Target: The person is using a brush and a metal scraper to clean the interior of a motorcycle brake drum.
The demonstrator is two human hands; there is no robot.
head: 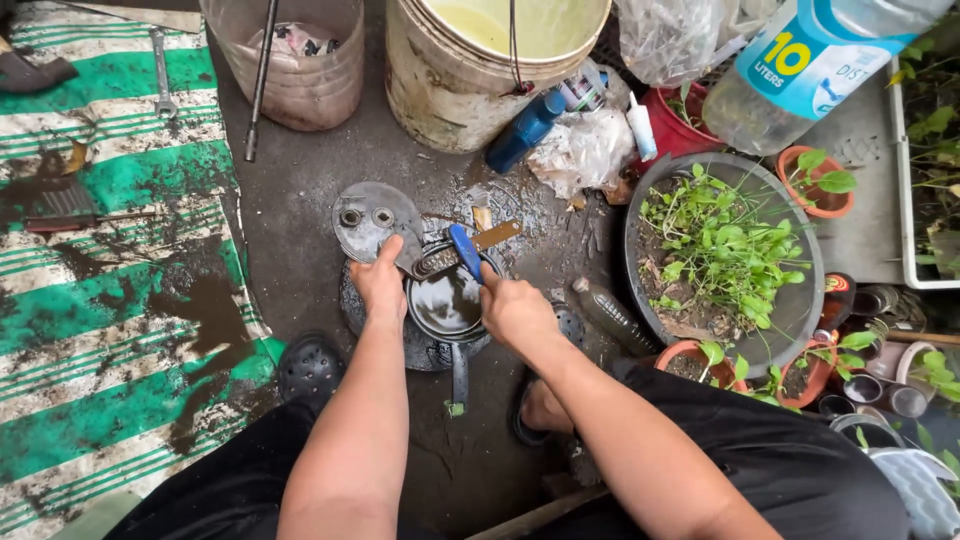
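My left hand (379, 281) grips the rim of a round dark pan (445, 305) full of dark oily liquid, near a flat metal piece at the rim. My right hand (512, 308) is closed on a blue-handled brush (466, 250) whose head reaches over the pan's far rim. A round grey metal cover (368, 216) with two holes lies just beyond my left hand. The pan sits on a dark round base (420, 350) on the wet concrete floor.
A green-and-white striped mat (110, 300) with oil stains and tools lies to the left. Two buckets (470, 70) stand ahead, a blue bottle (525, 130) and plastic bags beside them. Potted plants (725, 255) and a large water jug (810, 60) crowd the right.
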